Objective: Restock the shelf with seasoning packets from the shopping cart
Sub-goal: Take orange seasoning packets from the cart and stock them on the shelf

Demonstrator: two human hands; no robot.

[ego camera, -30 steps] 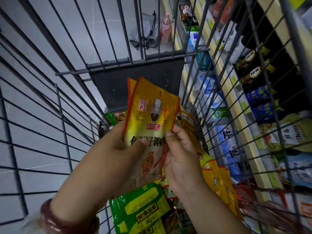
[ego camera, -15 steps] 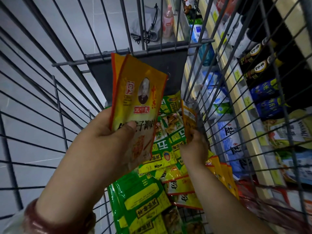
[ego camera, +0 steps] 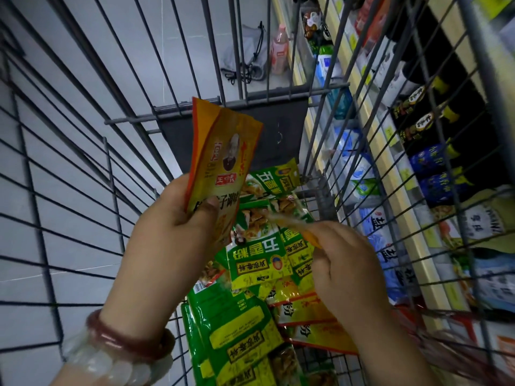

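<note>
My left hand [ego camera: 178, 221] grips a small stack of yellow-orange seasoning packets [ego camera: 223, 160] upright above the wire shopping cart [ego camera: 133, 151]. My right hand [ego camera: 345, 263] pinches another yellow packet [ego camera: 292, 222], blurred by motion, just right of the stack and apart from it. Below both hands the cart holds several green and yellow seasoning packets [ego camera: 256, 260] lying flat, with more orange ones [ego camera: 312, 324] toward the right side. The shelf [ego camera: 412, 224] runs along the right, seen through the cart's wires.
The shelf holds dark bottles [ego camera: 418, 126], blue bags [ego camera: 390, 246] and white packages. A grey bag [ego camera: 245, 59] and a pink bottle [ego camera: 280, 51] sit on the grey floor beyond the cart. A dark panel [ego camera: 278, 121] closes the cart's far end.
My right hand let go of the stack, reached to the cart's right side, and now lifts another yellow packet toward the stack. My left hand raised the stack slightly.
</note>
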